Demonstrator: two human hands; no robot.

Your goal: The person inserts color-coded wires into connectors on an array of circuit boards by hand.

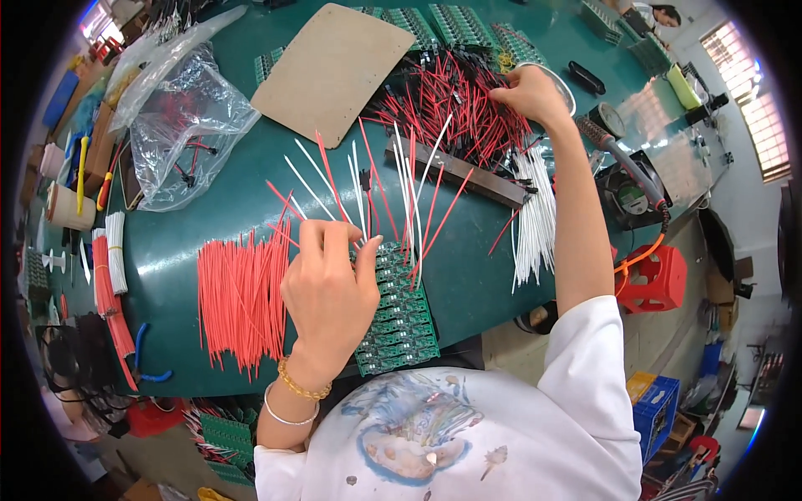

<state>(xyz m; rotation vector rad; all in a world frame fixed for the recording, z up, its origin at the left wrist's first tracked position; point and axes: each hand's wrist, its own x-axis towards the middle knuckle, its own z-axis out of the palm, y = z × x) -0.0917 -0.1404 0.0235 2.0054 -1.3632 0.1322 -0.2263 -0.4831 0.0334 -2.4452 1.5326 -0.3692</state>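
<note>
My left hand (330, 292) is curled at the upper left corner of a green circuit board panel (399, 330). Its fingertips are hidden, so what they hold cannot be made out. Several red and white wires (418, 196) fan up from around the hand and the panel's upper part. Stretched far to the right, my right hand (530, 93) pinches at the edge of a pile of red and black wires (447, 104) with small black connectors. A round white-rimmed dish (561, 83) lies partly behind that hand.
A metal bar (455, 173) lies along the pile's near side. White wires (535, 221) spread right, loose red wires (242, 301) left. Beyond are a tan board (334, 71), a clear plastic bag (188, 125) and more circuit panels (459, 25). A small fan (631, 192) stands right; blue-handled pliers (142, 355) lie left.
</note>
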